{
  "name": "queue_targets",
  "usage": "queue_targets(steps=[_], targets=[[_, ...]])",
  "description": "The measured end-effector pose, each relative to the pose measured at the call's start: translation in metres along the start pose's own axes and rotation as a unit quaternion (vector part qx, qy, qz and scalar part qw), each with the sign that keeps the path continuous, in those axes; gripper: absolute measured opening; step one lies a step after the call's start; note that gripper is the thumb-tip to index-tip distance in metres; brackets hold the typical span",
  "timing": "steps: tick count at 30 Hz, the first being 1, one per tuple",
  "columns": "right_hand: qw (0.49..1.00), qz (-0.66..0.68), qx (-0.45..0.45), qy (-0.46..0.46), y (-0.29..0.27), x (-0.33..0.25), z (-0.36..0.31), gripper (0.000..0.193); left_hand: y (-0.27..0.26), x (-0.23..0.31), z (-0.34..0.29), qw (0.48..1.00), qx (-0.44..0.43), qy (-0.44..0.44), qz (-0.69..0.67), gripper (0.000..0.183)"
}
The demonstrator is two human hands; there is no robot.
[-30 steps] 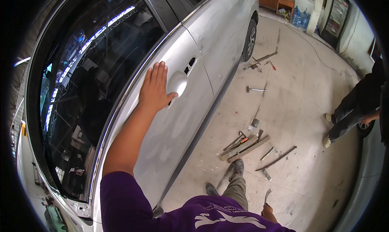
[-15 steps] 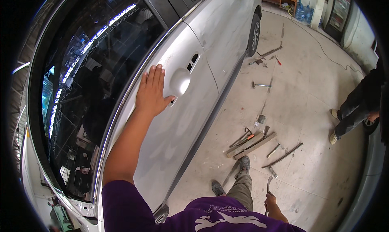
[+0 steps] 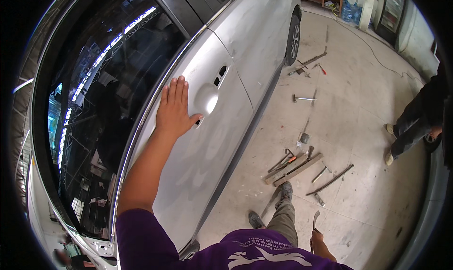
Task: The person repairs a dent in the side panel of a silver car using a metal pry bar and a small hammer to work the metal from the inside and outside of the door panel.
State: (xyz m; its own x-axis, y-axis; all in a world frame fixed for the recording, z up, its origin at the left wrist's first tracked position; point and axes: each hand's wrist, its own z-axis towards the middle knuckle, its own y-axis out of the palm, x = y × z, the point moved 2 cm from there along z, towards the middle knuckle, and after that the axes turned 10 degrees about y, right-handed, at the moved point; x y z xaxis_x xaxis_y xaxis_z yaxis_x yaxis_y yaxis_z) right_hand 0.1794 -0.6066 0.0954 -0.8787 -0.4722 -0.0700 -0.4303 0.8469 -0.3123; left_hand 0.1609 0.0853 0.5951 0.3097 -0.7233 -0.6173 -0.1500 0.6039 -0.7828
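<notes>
My left hand lies flat on the silver car door, fingers stretched out below the window's chrome trim. Beside its fingers is the round handle recess, with a dark cut-out above it. The thumb reaches to a smaller hole under the recess. No handle shows on this door. Low at my right side, my right hand is closed round a curved metal bar, whose bent end points up. Part of the bar is hidden by the hand.
Wooden blocks, a hammer, a long dark bar and several other tools lie on the floor near my feet. Another hammer lies farther off. A person in dark trousers stands at right. A cable crosses the floor behind.
The view has shifted slightly. My left hand stays flat on the door in nearly the same spot. My right hand and the curved bar sit a little lower in the picture.
</notes>
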Motion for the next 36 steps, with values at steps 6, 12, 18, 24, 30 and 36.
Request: queue_targets(steps=[6, 12, 18, 24, 30, 36], targets=[[0.998, 0.013, -0.001, 0.055, -0.004, -0.001, -0.030, 0.048, 0.011, -0.001, 0.094, 0.999, 0.015, 0.016, 0.032, 0.102], [0.999, 0.026, -0.012, 0.029, -0.003, -0.006, -0.026, 0.046, 0.023, -0.003, 0.160, 0.997, 0.000, 0.012, 0.070, 0.101], [0.999, 0.039, -0.015, 0.008, -0.001, -0.013, -0.020, 0.048, 0.013, 0.004, 0.124, 0.993, -0.042, 0.075, 0.078, 0.097], [0.999, 0.015, -0.027, -0.024, 0.011, -0.021, -0.023, 0.047, 0.008, 0.001, 0.058, 0.994, -0.047, 0.087, 0.047, 0.095], [0.995, -0.030, -0.028, -0.090, 0.031, -0.031, -0.032, 0.048, 0.005, -0.012, -0.033, 0.995, -0.047, 0.093, -0.007, 0.095], [0.919, -0.081, -0.023, -0.385, 0.091, -0.077, -0.019, 0.046, -0.017, -0.045, -0.112, 0.993, -0.073, 0.076, -0.057, 0.096]])
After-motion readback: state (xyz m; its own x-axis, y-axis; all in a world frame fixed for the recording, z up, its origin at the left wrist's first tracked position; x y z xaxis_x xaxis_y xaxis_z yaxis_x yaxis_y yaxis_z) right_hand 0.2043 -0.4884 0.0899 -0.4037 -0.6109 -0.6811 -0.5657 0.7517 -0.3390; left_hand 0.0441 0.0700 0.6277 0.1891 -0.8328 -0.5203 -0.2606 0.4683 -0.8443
